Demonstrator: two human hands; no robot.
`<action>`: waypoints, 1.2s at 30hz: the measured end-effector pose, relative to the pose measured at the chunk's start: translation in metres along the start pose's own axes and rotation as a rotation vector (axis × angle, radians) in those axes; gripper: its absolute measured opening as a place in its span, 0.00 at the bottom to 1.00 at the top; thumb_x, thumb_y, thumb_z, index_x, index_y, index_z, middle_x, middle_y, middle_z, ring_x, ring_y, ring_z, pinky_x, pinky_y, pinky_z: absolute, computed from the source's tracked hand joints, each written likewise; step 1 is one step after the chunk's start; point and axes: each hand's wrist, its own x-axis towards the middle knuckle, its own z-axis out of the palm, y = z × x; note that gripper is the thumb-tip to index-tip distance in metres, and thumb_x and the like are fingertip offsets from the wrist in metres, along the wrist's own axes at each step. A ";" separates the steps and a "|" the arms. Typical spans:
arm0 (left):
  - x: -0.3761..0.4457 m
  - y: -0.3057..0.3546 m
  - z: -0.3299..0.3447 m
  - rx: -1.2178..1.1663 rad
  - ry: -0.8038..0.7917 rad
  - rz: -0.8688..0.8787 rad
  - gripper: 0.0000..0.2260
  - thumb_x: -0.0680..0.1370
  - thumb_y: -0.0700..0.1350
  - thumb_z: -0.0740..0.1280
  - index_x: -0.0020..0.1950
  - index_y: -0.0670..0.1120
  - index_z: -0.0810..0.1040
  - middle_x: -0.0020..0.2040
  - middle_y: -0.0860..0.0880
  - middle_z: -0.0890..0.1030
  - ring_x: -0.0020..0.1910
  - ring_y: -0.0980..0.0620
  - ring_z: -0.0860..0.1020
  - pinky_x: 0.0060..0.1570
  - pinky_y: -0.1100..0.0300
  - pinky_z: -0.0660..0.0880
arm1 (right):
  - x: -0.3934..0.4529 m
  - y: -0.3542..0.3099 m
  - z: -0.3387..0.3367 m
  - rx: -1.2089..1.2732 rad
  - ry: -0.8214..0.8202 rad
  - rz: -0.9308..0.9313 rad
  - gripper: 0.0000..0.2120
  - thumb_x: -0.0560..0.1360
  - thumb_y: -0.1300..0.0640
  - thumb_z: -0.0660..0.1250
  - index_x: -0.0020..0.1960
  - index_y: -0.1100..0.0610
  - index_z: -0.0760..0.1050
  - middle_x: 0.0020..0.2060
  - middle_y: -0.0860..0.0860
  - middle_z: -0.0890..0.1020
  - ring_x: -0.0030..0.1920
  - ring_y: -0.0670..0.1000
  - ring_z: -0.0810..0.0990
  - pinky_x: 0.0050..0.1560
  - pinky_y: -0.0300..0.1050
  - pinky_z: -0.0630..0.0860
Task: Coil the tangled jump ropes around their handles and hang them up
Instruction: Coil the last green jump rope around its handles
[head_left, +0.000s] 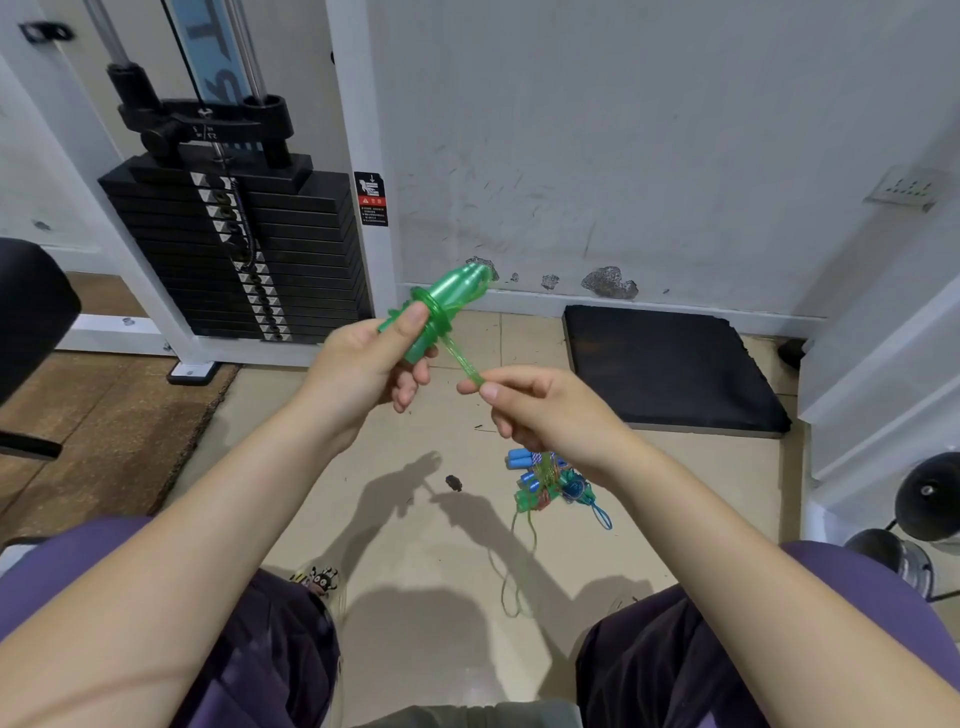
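Head view, nearest first: purple sleeves and dark trousers frame pale floor tiles (457, 613). On them lies a tangled heap of ropes (550, 480), blue handles and thin green cord trailing toward the knees. Above it, the right hand (540, 410) pinches a translucent green rope (464, 361) in a narrow grip, while the left hand (363, 364) has its grip closed round glossy, flanged green handles (447, 299). Beyond are a flat black mat (670, 369), a black weight stack (234, 249) and a scuffed white wall (623, 156).

warning label (372, 199) text illegible, dumbbells (930, 499) — cropped
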 end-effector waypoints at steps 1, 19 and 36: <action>-0.001 0.001 0.000 -0.017 0.012 -0.018 0.21 0.72 0.61 0.66 0.42 0.42 0.78 0.29 0.48 0.76 0.22 0.53 0.68 0.23 0.64 0.67 | 0.001 0.002 0.004 -0.051 0.020 -0.015 0.11 0.81 0.58 0.64 0.59 0.58 0.81 0.27 0.49 0.70 0.28 0.46 0.64 0.27 0.34 0.60; 0.001 -0.016 -0.003 0.438 -0.542 -0.118 0.19 0.73 0.60 0.68 0.42 0.43 0.76 0.32 0.45 0.76 0.25 0.52 0.66 0.26 0.62 0.66 | -0.004 -0.018 -0.018 -0.343 0.280 -0.313 0.06 0.78 0.57 0.68 0.42 0.56 0.78 0.33 0.50 0.76 0.35 0.43 0.71 0.37 0.39 0.68; -0.015 -0.015 0.016 0.589 -0.569 -0.124 0.21 0.80 0.60 0.61 0.42 0.43 0.73 0.32 0.47 0.80 0.25 0.49 0.69 0.30 0.60 0.67 | 0.008 0.005 -0.004 -0.551 0.313 -0.189 0.10 0.78 0.53 0.66 0.40 0.54 0.75 0.30 0.51 0.74 0.32 0.48 0.68 0.35 0.44 0.66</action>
